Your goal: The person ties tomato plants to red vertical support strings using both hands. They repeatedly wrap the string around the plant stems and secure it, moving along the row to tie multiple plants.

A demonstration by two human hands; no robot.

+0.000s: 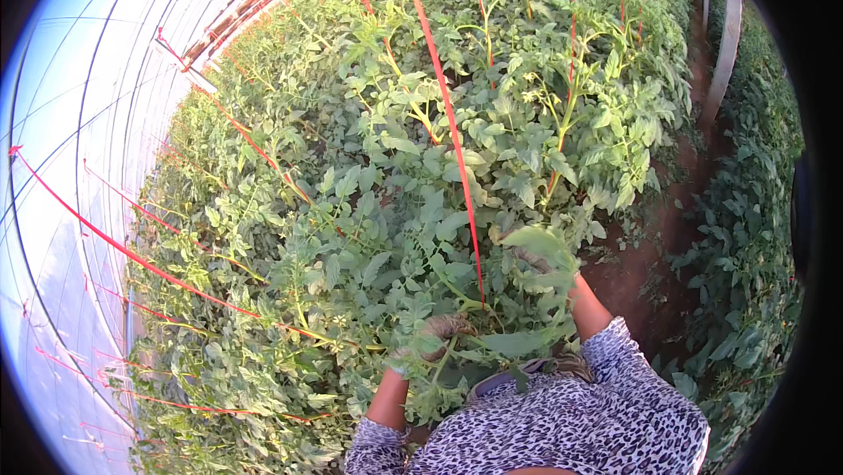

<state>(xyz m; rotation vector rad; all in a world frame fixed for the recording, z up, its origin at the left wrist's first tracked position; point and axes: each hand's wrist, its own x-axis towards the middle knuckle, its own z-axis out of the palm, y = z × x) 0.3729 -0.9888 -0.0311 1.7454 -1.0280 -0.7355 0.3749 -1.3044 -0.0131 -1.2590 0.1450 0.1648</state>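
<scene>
My left hand (444, 331), in a soiled knitted glove, is among tomato leaves low in the middle of the view. Its fingers curl beside a green tomato stem (446, 360); whether they grip it is hidden by foliage. Further up and to the right, my right hand (532, 260) is also gloved and mostly covered by a large blurred tomato leaf (543, 244). What it holds, if anything, cannot be seen. Between the hands, a taut red twine (454, 126) runs down to the base of a tomato plant (471, 304).
Dense tomato plants (395, 179) stand ahead and to the left, many tied to red strings (145, 258) slanting from above. At right, a bare soil path (632, 277) separates them from another plant row (744, 317). A pale post (723, 47) rises beside the path. Translucent greenhouse sheeting (59, 225) curves along the left.
</scene>
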